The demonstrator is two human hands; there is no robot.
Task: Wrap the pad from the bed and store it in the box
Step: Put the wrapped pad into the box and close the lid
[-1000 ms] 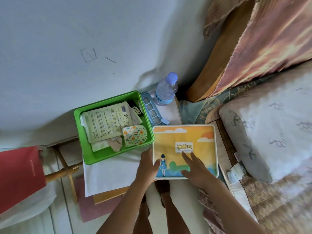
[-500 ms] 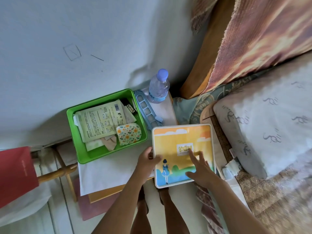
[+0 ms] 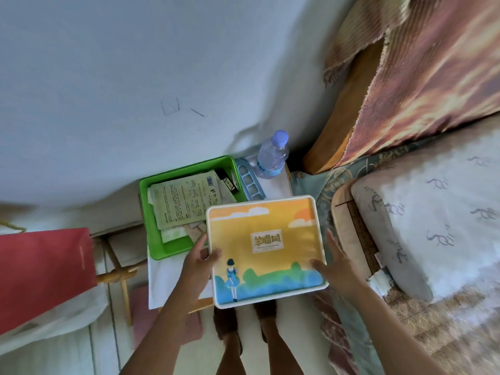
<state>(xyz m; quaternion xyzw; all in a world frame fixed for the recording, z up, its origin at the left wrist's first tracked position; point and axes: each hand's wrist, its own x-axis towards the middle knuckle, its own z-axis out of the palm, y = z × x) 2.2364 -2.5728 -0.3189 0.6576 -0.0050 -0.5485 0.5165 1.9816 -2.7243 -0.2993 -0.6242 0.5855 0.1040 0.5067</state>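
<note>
Gripping one box (image 3: 263, 250), two hands (image 3: 198, 262) flank it.

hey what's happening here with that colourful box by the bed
A person holds the illustrated box with both hands, left hand on its left edge and right hand on its right edge. Its lid is shut. It partly covers the green tray of packets; a water bottle stands behind.

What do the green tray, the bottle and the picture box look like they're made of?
The green tray looks like moulded plastic: uniform bright colour, rounded rim, slight sheen. The bottle appears to be clear thin plastic with a lilac plastic cap; you can see through it. The picture box could be tin or coated card: smooth printed lid with a raised pale edge. I can't tell which.
</note>
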